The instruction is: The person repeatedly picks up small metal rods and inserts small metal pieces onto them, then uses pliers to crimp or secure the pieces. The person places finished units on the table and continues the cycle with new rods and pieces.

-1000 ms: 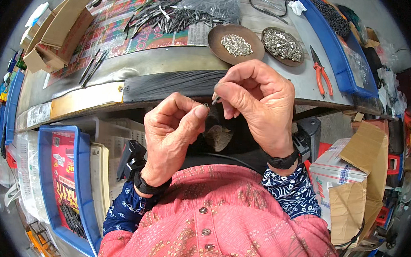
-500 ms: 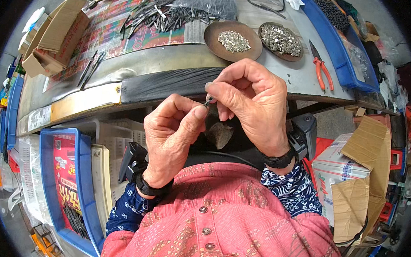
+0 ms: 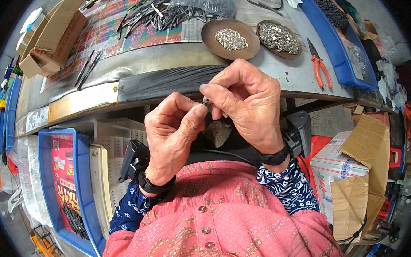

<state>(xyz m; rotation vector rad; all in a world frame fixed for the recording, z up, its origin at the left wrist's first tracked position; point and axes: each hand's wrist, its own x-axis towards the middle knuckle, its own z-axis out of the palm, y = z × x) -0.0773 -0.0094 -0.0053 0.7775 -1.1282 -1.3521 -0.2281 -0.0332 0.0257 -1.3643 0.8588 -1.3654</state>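
Note:
In front of my chest, just off the table's near edge, my left hand (image 3: pixel 171 133) and my right hand (image 3: pixel 251 108) meet at the fingertips. Thumb and forefinger of each pinch a tiny dark piece (image 3: pixel 206 102), mostly covered by the fingers and too small to name. Beyond them, a round brown dish (image 3: pixel 209 40) holds small silver pins. Beside it, a second dish (image 3: pixel 272 51) is heaped with silver round bits. Orange-handled pliers (image 3: pixel 319 72) lie to the right of the dishes.
Black thin strips (image 3: pixel 144 18) are piled at the far left of the table, near a cardboard box (image 3: pixel 58 37). A blue tray (image 3: pixel 350 66) stands far right. Below the table edge are a blue bin (image 3: pixel 78 168) at left and an open carton (image 3: pixel 377 172) at right.
My right hand has shifted slightly left, bringing its fingertips closer to my left hand's. Both hands keep their pinch, and less of the dark piece shows between them.

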